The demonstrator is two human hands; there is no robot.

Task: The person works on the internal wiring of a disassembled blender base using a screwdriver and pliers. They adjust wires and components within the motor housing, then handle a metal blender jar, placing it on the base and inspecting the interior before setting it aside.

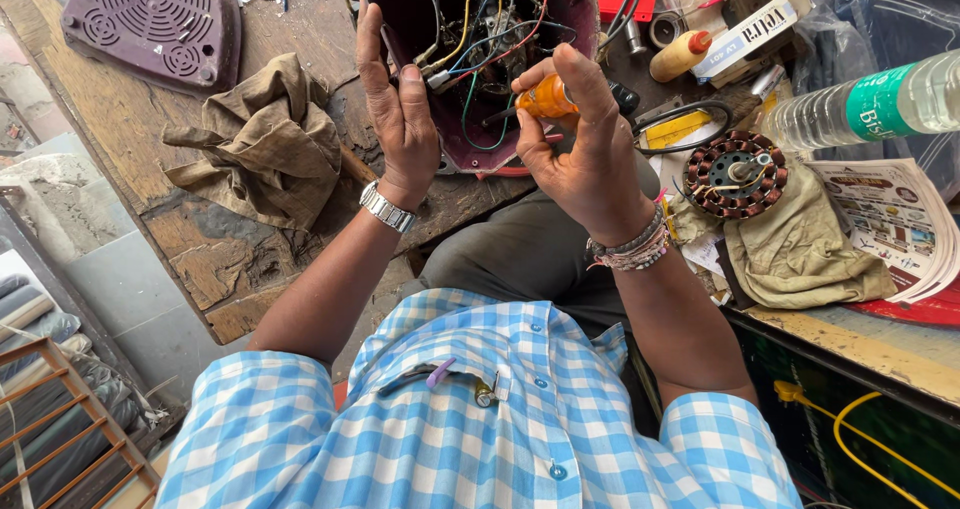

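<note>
Two hands at maroon housing full of wires, right hand grip clenched on orange-handled screwdriver, left hand released flat against rim.

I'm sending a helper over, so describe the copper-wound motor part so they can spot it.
Start at the worn wooden workbench, then go to the olive cloth on its right side. The motor part lies on it: a round ring of copper coils, unlike the clear plastic bottle beside it.

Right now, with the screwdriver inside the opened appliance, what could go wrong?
The screwdriver in the right hand works among loose coloured wires; its tip might slip and nick one. The left hand steadies the maroon housing at the bench edge, so it could tip off.
</note>
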